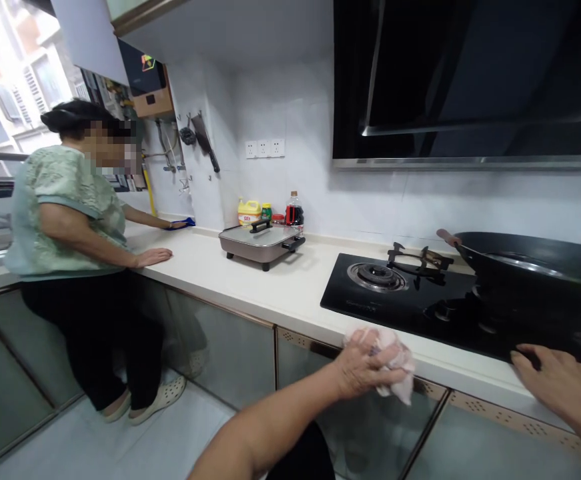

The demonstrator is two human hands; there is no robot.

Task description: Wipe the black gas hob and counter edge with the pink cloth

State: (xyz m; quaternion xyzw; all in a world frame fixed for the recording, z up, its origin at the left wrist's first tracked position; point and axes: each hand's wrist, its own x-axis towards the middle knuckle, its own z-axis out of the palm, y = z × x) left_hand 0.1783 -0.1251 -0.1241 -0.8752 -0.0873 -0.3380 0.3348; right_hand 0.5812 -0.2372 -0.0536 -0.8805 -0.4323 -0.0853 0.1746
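My left hand (363,365) is closed over a crumpled pale pink cloth (395,360) at the front edge of the white countertop (280,293). Part of the cloth hangs down over the cabinet front. To the right, my right hand (555,377) rests on the counter's edge by the black gas stove (343,287), its fingers spread and nothing in it. Just behind that hand, a large black wok (530,250) stands on the stove's right side. The left burner (375,275) is bare, and its pot stand (420,260) sits behind it.
An electric pan with a lid (260,243) stands mid-counter, with bottles and jars (295,212) behind. Another person (80,200) leans over the counter at left, one hand on a blue cloth (184,224). A cleaver (204,140) hangs on the wall. The range hood (470,80) overhangs the stove.
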